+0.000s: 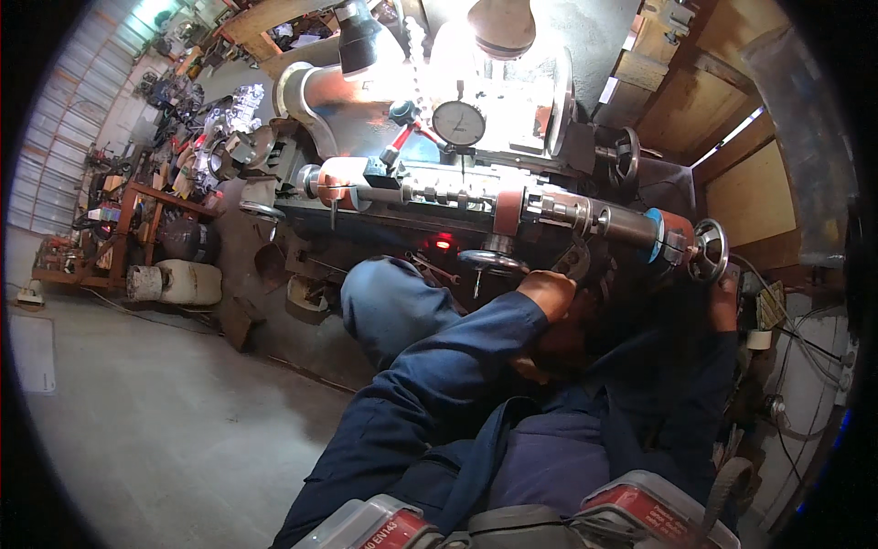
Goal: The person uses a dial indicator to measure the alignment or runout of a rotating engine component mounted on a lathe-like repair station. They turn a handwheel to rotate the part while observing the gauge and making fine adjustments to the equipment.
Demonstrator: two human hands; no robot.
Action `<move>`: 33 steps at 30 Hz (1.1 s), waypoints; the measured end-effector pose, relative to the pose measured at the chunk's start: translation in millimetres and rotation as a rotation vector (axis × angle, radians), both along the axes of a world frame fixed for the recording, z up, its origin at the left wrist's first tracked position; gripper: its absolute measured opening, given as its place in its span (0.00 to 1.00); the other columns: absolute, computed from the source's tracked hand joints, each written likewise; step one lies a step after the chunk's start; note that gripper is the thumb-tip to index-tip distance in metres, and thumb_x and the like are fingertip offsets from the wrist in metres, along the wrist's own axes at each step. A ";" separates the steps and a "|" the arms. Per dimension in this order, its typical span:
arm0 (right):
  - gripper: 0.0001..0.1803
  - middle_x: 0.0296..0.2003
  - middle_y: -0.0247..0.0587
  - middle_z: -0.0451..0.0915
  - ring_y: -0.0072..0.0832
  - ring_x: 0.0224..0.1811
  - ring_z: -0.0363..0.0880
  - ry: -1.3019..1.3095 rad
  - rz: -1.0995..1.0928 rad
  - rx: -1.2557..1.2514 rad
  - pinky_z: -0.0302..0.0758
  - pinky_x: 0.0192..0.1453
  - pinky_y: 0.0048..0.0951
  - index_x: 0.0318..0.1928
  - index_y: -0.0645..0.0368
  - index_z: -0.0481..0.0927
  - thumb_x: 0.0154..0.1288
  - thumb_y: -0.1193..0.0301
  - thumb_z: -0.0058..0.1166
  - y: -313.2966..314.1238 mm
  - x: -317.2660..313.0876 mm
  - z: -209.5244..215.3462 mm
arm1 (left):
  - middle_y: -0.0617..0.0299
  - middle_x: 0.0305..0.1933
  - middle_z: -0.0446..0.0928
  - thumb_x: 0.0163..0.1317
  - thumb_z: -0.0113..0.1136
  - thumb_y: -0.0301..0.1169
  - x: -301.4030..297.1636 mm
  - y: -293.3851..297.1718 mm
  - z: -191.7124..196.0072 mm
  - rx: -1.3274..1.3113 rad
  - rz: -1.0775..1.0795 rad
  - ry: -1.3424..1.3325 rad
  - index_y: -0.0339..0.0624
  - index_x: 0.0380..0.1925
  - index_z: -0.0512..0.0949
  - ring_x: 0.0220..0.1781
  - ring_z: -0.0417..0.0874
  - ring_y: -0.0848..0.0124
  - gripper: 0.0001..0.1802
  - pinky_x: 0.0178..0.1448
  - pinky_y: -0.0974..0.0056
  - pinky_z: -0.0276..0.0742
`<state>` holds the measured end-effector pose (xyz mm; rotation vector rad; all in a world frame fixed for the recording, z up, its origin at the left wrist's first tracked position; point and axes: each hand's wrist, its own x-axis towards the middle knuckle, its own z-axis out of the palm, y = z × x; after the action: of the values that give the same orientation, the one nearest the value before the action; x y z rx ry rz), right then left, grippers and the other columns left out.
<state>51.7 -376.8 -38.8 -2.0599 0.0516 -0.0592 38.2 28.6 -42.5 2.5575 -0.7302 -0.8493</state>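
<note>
A long lobed metal shaft [439, 194] lies horizontally across the machine, held between orange-and-steel end heads. A round white dial gauge [459, 123] stands over it, its thin stem pointing down to the shaft. My left hand [551, 293] is curled closed below the shaft, beside a dark curved metal piece [576, 261]; what its fingers hold is hidden. Left of that hand is a flat handwheel [494, 263] with a small upright handle. At the right end, my right hand [725, 293] is at the lower rim of a steel handwheel [708, 240], its fingers mostly hidden and seemingly closed on it.
Two lamps [364, 41] light the machine from above. Another handwheel [626, 156] sits behind at the right. A red indicator light [444, 244] glows under the shaft. Left, a pale gas cylinder [187, 282] lies by a rusty frame [119, 242]. Cables hang at the right wall.
</note>
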 end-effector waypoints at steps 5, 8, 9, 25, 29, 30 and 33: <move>0.19 0.46 0.37 0.80 0.24 0.47 0.74 -0.125 -0.103 -0.386 0.69 0.54 0.28 0.53 0.64 0.76 0.69 0.64 0.53 -1.8 -23.7 13.2 | 0.50 0.49 0.80 0.54 0.67 0.39 4.6 -2.3 4.9 0.045 -0.034 0.091 0.39 0.49 0.76 0.53 0.81 0.53 0.24 0.53 0.54 0.78; 0.19 0.45 0.35 0.79 0.25 0.46 0.73 -0.027 -0.128 -0.032 0.69 0.55 0.29 0.53 0.63 0.76 0.69 0.62 0.54 -0.5 -29.0 25.0 | 0.50 0.49 0.80 0.55 0.66 0.39 3.1 -3.5 12.4 0.074 -0.028 0.078 0.39 0.49 0.76 0.53 0.80 0.53 0.24 0.54 0.54 0.78; 0.19 0.45 0.35 0.79 0.25 0.46 0.73 -0.025 -0.127 -0.031 0.69 0.55 0.29 0.53 0.63 0.76 0.69 0.62 0.54 1.3 -29.5 31.0 | 0.50 0.49 0.80 0.55 0.66 0.39 1.9 -3.2 9.7 0.076 -0.028 0.079 0.39 0.49 0.76 0.53 0.80 0.53 0.24 0.54 0.54 0.78; 0.18 0.45 0.36 0.79 0.22 0.45 0.74 -0.110 -0.197 0.144 0.70 0.52 0.24 0.53 0.65 0.76 0.73 0.63 0.47 11.3 -3.8 54.9 | 0.49 0.44 0.82 0.54 0.67 0.41 0.7 -1.9 4.7 0.017 -0.039 0.020 0.38 0.46 0.77 0.49 0.82 0.53 0.23 0.51 0.54 0.79; 0.19 0.48 0.39 0.79 0.24 0.49 0.74 -0.152 -0.261 0.175 0.68 0.56 0.26 0.53 0.66 0.76 0.73 0.63 0.48 8.8 6.4 48.7 | 0.50 0.44 0.82 0.53 0.67 0.40 1.6 -1.6 4.8 0.034 -0.040 0.033 0.38 0.45 0.78 0.49 0.82 0.53 0.22 0.50 0.54 0.79; 0.19 0.48 0.39 0.79 0.24 0.49 0.74 -0.153 -0.260 0.175 0.68 0.56 0.26 0.53 0.66 0.76 0.73 0.63 0.48 7.5 9.0 48.8 | 0.50 0.44 0.82 0.53 0.67 0.40 1.1 -0.8 5.2 0.033 -0.039 0.033 0.38 0.45 0.78 0.49 0.82 0.53 0.22 0.50 0.54 0.79; 0.20 0.50 0.40 0.78 0.25 0.50 0.74 -0.134 -0.274 0.112 0.68 0.57 0.26 0.54 0.66 0.75 0.73 0.62 0.48 8.9 14.9 51.1 | 0.50 0.45 0.82 0.53 0.67 0.40 -0.9 0.8 4.8 0.020 -0.052 0.005 0.38 0.45 0.78 0.49 0.83 0.53 0.22 0.50 0.55 0.79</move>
<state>66.6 -367.9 12.3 -1.9204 0.2487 -0.3551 37.3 29.4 -37.8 2.5628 -0.7933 -0.8837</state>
